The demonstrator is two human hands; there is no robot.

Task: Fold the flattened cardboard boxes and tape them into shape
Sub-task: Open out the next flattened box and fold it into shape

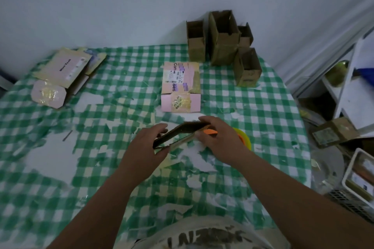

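White walls meet at a corner behind a table (60,168) covered by a green-and-white checked cloth, its print worn away in ragged pale patches. At the far edge stand four brown cardboard boxes (222,38), folded upright with tops open; what they hold cannot be seen. A flattened pink box (181,85) lies mid-table, patched with yellowish tape and bearing a barcode label and the letters "Con" and "ses". Another flattened pink box (60,70) lies at far left, printed with dark writing too blurred to read surely.

Near the front, both hands hold a small flattened brown cardboard box (178,134) just above the cloth: the left hand (147,145) grips its near-left end, fingers curled over the edge, and the right hand (218,137) grips its right end. Just behind the right hand sit a yellow tape roll (245,137) and something orange (210,132). A white basket (356,170) at right holds flat packets.
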